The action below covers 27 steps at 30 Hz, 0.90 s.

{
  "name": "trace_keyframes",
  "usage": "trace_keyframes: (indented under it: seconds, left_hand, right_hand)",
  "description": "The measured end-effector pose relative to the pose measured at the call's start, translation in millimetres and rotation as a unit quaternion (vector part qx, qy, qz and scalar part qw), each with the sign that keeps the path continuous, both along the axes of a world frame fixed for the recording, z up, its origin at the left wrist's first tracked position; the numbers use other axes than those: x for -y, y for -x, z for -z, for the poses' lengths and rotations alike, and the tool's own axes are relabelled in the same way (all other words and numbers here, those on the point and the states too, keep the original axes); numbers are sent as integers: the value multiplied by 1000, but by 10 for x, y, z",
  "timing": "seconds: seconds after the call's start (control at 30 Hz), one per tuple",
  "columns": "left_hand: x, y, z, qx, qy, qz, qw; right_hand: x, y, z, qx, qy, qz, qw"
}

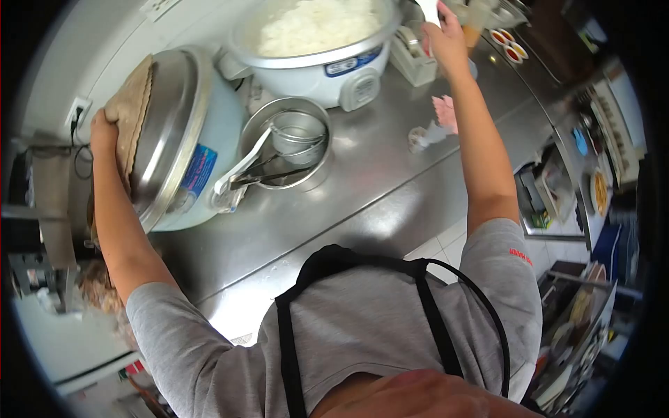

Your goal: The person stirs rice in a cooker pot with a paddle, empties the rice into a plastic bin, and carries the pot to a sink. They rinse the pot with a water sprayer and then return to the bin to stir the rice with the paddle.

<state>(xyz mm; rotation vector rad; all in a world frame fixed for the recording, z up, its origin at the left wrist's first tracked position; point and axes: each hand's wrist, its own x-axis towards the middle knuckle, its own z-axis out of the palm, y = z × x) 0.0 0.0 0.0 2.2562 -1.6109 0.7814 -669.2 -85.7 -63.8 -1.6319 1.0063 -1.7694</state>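
Observation:
My left hand [104, 134] is closed on a tan cloth [131, 104] lying over the metal lid [166, 118] of a large rice cooker [221, 115]; its fingers are partly hidden. At the top right, my right hand [449, 43] grips a white rice paddle [430, 10], cut off by the frame edge. Left of that hand stands a second cooker [296, 82], uncovered and full of white rice [317, 26]. Between the cookers and me, a steel pot [282, 183] holds a small metal container [298, 132] and several utensils, one with a white handle [244, 161].
Everything stands on a steel counter [380, 157]. A pink-and-white crumpled item [439, 125] lies below my right forearm. Beside the open cooker is a white box [416, 63]. Small sauce cups [512, 52] sit farther right. A plug and cord [75, 118] hang on the left wall.

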Motion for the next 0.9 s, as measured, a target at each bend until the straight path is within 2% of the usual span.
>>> trace_keyframes:
  seconds: [0.03, 0.07, 0.1, 0.13, 0.17, 0.2, 0.23, 0.27, 0.33, 0.4, 0.5, 0.63, 0.77, 0.8, 0.87, 0.9]
  left_hand:
    - [31, 13, 3, 13, 39, 47, 998]
    - [66, 21, -26, -10, 20, 3, 1000]
    - [-65, 353, 184, -70, 23, -38, 997]
    - [55, 29, 149, -49, 17, -15, 999]
    - [240, -595, 274, 13, 33, 63, 997]
    - [412, -1003, 317, 33, 4, 120, 992]
    - [286, -680, 137, -22, -4, 93, 995]
    - [277, -614, 9, -68, -11, 93, 993]
    - [21, 38, -156, -87, -61, -43, 993]
    - [98, -60, -115, -59, -84, -62, 993]
    - [106, -126, 51, -80, -56, -32, 995]
    - [-398, 428, -14, -89, -66, -82, 991]
    - [-1269, 1872, -225, -133, -94, -166, 973]
    - [-1438, 2095, -245, -143, -88, -154, 974]
    - [-1571, 1955, -25, -117, -36, -62, 991]
    - [-1607, 1775, 287, -128, 79, 97, 984]
  right_hand:
    - [-176, 148, 41, 19, -77, 22, 997]
    - [-323, 306, 130, -33, -101, 83, 991]
    - [-581, 733, 23, -68, -88, 114, 987]
    - [-757, 878, 149, -67, -87, 146, 983]
    - [-1067, 939, 268, -35, -47, 162, 985]
    - [-1258, 1179, 605, -55, -28, 209, 976]
    - [-1579, 1269, 821, 21, -91, 198, 976]
    - [-1931, 1326, 960, 41, -165, 230, 958]
    - [-2487, 1460, 1216, 107, -198, 263, 938]
    - [-2988, 1559, 1407, 149, -263, 306, 903]
    - [-3589, 1741, 1580, 193, -302, 355, 863]
    - [-3795, 2150, 1701, 242, -288, 363, 852]
    - [-3446, 2626, 1770, 252, -263, 324, 873]
    - [-3353, 2719, 1749, 232, -265, 302, 886]
    - [-3197, 2922, 1720, 208, -267, 298, 893]
    - [-3070, 3010, 1684, 182, -271, 278, 903]
